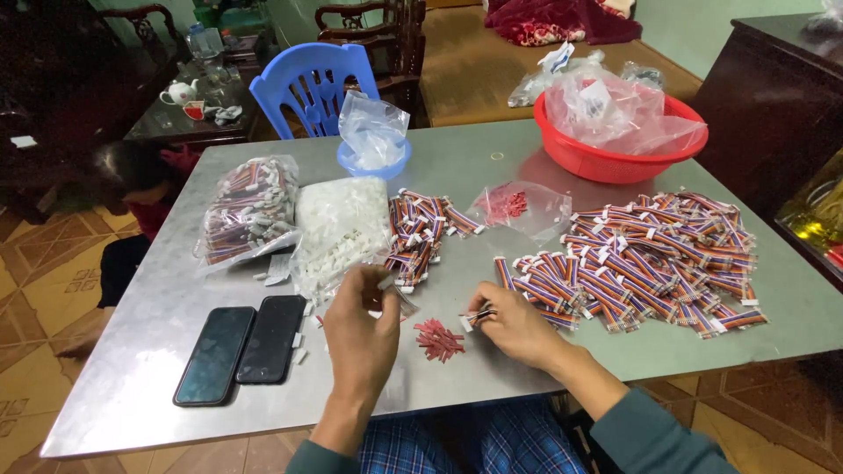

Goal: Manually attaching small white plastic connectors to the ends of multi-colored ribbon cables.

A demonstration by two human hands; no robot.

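Note:
My left hand (360,329) is raised over the near table edge, pinching a small white plastic connector (385,283) between thumb and fingers. My right hand (514,325) holds a short bundle of striped coloured wires (479,314) by one end, its tip pointing left. Between both hands lies a little heap of red plastic pieces (438,339) on the grey metal table (149,369). A large spread of finished striped wire bundles (654,259) covers the table to the right of my right hand.
Two black phones (241,351) lie at the near left. Bags of wires (250,211) and white connectors (341,228), a small wire pile (421,233), a bag of red parts (518,209), a blue bowl (373,162) and a red basin (619,149) stand further back. A person (136,189) crouches left.

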